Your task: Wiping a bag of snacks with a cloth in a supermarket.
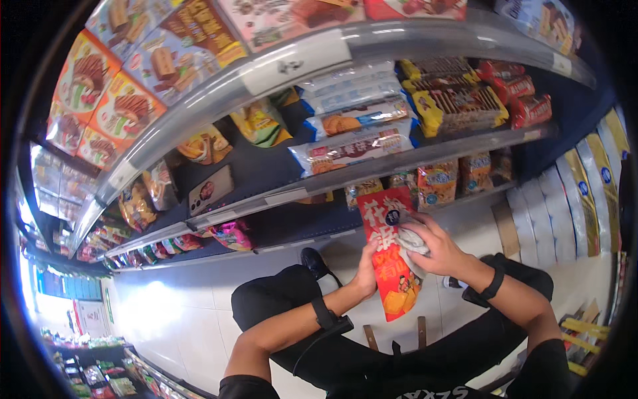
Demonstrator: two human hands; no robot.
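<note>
My left hand [368,272] grips the left edge of a long red snack packet [394,294] with large printed writing and a picture of yellow pieces near its bottom. My right hand [441,249] holds a crumpled greyish-white cloth [412,243] against the packet's right side, near a dark round mark. The packet is tilted slightly, in front of the low shelf and above my knees. Just behind its upper end are small snack bags [437,183] on the bottom shelf.
Biscuit packs [356,147] and black-and-yellow packs [461,109] lie on the middle shelf, with a smartphone [211,190] to the left. Boxed cakes [129,109] fill the shelf above. Stacked cartons [553,214] stand at the right. The transparent shelf edge [294,62] juts out overhead.
</note>
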